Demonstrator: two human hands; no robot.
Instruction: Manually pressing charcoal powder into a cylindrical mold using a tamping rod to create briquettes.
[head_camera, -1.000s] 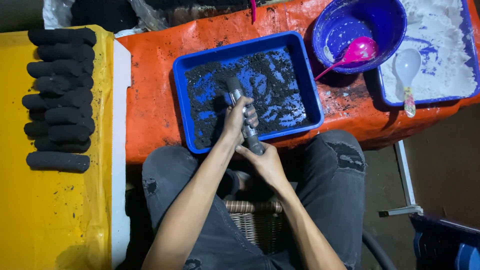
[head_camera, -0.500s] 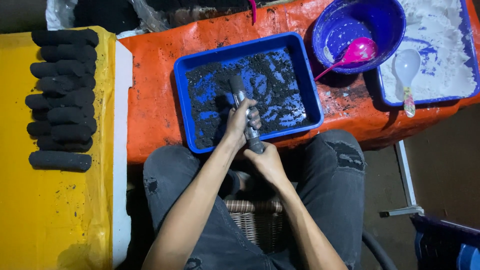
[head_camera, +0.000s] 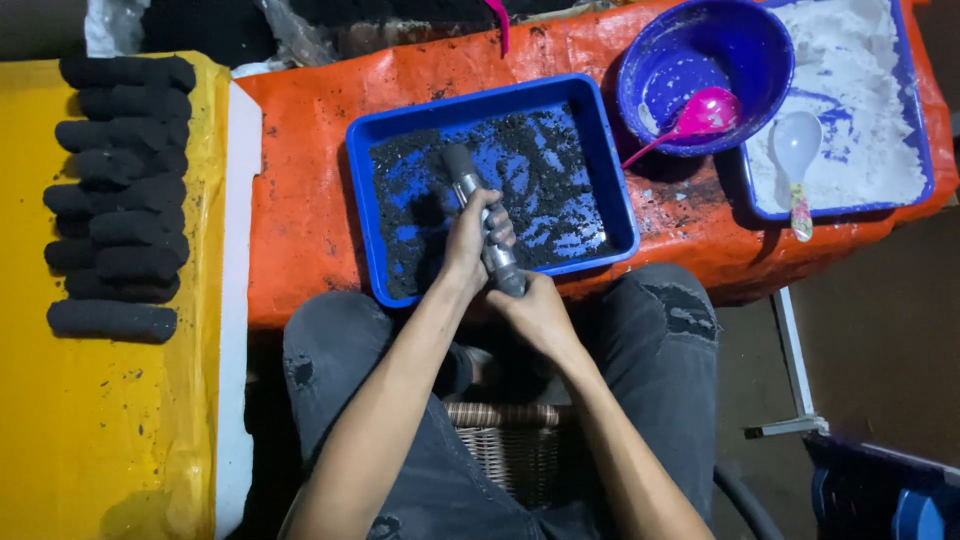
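— What sits at the centre?

— A grey metal tube (head_camera: 480, 215), slanted, its far end down in the black powder (head_camera: 540, 180) of a blue tray (head_camera: 615, 200), its near end toward the person's lap.

— Who holds it?

— Both hands. The left hand (head_camera: 470, 238) wraps the middle of the tube, its grip pressed together around the barrel, fingers curled over the top. The right hand (head_camera: 535, 312) closes on the near end, just below the left; its grip is also clamped on the tube, though the fingertips are hidden underneath.

— And the tray?

— It rests on an orange-covered worktop (head_camera: 300, 180), at the near edge, right above the person's knees in dark trousers (head_camera: 670, 340). The powder is scattered unevenly, with bare blue patches showing.

— What lies farther out?

— To the right, a round blue bowl (head_camera: 750, 40) with a pink spoon (head_camera: 700, 112) leaning in it. Beyond that, a second blue tray (head_camera: 925, 180) of white powder (head_camera: 860, 80) with a white spoon (head_camera: 797, 150) lying on it. To the left, on a yellow sheet (head_camera: 110, 420), a column of black cylindrical sticks (head_camera: 120, 185) laid side by side, well apart from the hands.
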